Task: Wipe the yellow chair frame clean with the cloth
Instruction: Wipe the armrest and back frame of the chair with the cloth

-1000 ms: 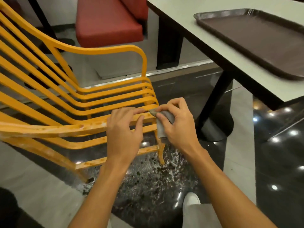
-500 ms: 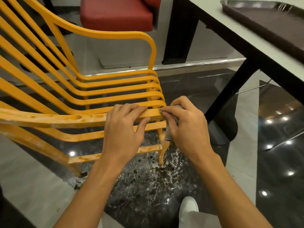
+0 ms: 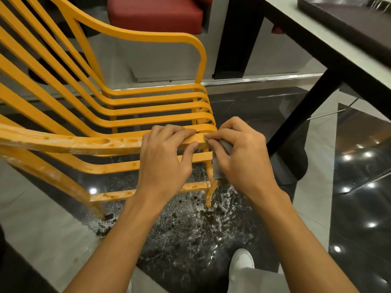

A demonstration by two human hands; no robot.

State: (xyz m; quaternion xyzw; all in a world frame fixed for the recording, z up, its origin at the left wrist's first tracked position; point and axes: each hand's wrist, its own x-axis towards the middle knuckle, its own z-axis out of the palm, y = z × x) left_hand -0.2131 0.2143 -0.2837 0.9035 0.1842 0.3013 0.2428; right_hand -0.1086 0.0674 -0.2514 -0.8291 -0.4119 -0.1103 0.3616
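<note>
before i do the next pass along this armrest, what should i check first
1. Cloth in hand: ok. The right hand pinches the grey cloth against the front end of the near armrest.
2. Chair steadied: ok. The left hand grips that armrest, fingers over the top, thumb underneath.
3. Armrest clean: not ok. There is whitish residue and spots along it, left of the left hand.
4. Lower side rails clean: not ok, they are spotted too.
5. Footing: not ok. A wet patch on the floor spreads from the front leg toward the white shoe.
6. Clean cloth face: cannot tell, the cloth is mostly hidden.
</note>
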